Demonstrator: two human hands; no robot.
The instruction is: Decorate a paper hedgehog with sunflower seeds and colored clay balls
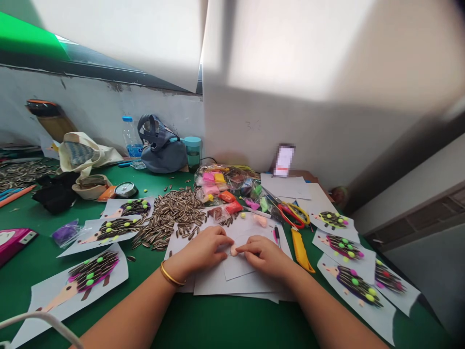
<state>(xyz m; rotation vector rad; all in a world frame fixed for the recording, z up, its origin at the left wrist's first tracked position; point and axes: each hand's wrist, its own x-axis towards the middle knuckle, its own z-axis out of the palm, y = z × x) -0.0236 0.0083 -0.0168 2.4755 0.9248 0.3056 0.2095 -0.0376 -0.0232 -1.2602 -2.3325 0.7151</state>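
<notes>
A small flat piece of peach clay [233,250] lies on a white sheet [238,268] at the middle of the table. My right hand [265,254] touches the clay with its outstretched index finger, the other fingers curled. From the other side my left hand [209,248] rests on the paper, its fingers apart and holding nothing, the fingertips close to the clay. Behind my right hand sit a larger peach lump [260,220] and a black pen [277,236].
Sunflower seeds [178,213] are heaped left of the paper, near bagged coloured clay [218,182]. Hedgehog pictures [90,274] lie at both sides. Red scissors [292,215] and a yellow cutter [301,249] are at right. Bags, a bottle [131,138] and a phone [284,161] stand behind.
</notes>
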